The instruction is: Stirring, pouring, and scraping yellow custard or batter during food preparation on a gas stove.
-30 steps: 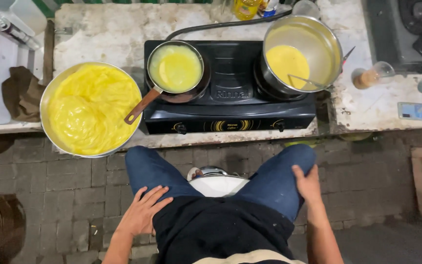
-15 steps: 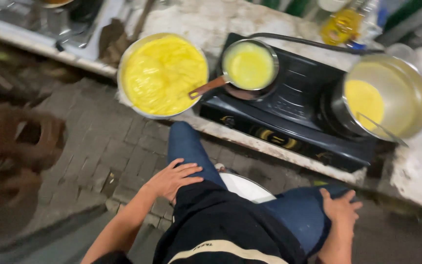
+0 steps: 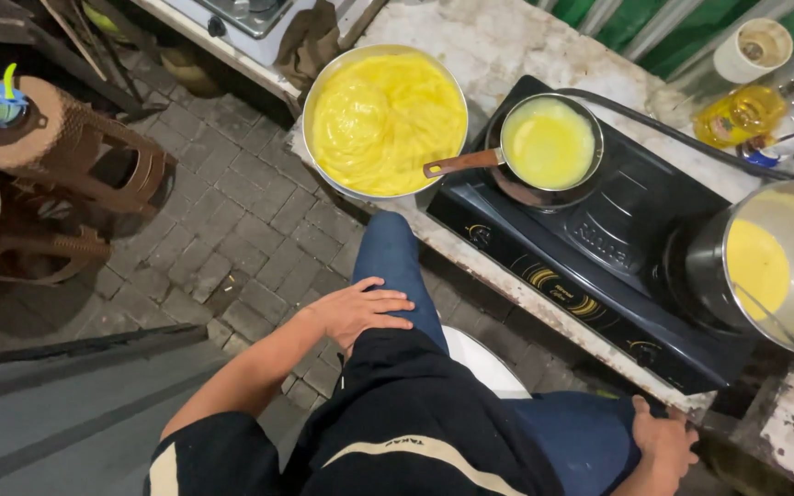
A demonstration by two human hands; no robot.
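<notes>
My left hand [image 3: 360, 310] lies flat on my left thigh in blue jeans, fingers spread, holding nothing. My right hand [image 3: 662, 443] rests on my right knee near the counter edge, also holding nothing. Ahead stands a black two-burner stove [image 3: 618, 241]. A small pan [image 3: 549, 145] with a brown handle holds yellow batter on its left burner. A tall metal pot [image 3: 774, 266] with yellow batter and a ladle handle sits on the right burner. A wide metal bowl [image 3: 386, 119] full of thick yellow batter sits left of the stove.
A white stool seat [image 3: 484, 360] shows between my legs. Brown plastic stools [image 3: 66, 174] stand at left on the brick floor. A bottle of yellow oil [image 3: 737, 115], a white cup [image 3: 754, 48] and a black hose [image 3: 682, 138] lie behind the stove on the worn counter [image 3: 507, 46].
The view has swung left and tilted, bringing the brown stools and brick floor into sight. Both hands stay resting on my legs.
</notes>
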